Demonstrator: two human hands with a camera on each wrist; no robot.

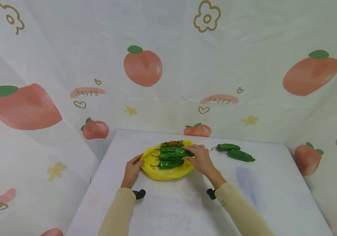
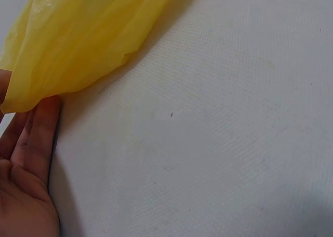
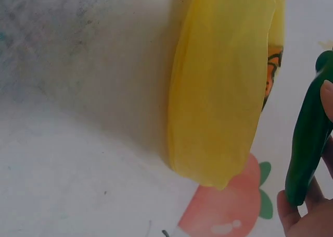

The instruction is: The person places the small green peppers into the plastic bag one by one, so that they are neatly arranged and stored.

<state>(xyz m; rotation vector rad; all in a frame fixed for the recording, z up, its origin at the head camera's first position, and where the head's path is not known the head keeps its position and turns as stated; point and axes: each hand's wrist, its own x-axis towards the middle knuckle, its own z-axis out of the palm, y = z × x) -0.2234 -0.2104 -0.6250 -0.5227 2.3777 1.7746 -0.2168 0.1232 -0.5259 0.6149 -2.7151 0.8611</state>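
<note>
A yellow plastic bag (image 1: 156,176) lies with its mouth spread wide on the table, and three green peppers rest inside, the nearest pepper (image 1: 171,163) toward the front. My left hand (image 1: 132,167) pinches the bag's left rim; in the left wrist view the yellow film (image 2: 88,44) passes between thumb and fingers. Over the bag's right side, my right hand (image 1: 202,160) holds another green pepper (image 1: 181,152) between thumb and fingers. That pepper (image 3: 308,138) shows upright at the right edge of the right wrist view, apart from the bag's outer wall (image 3: 218,91).
Two more green peppers lie to the right of the bag, a back pepper (image 1: 228,147) and a front pepper (image 1: 242,155). The white table (image 1: 168,209) meets a fruit-printed sheet (image 1: 168,111) at the back and along both sides.
</note>
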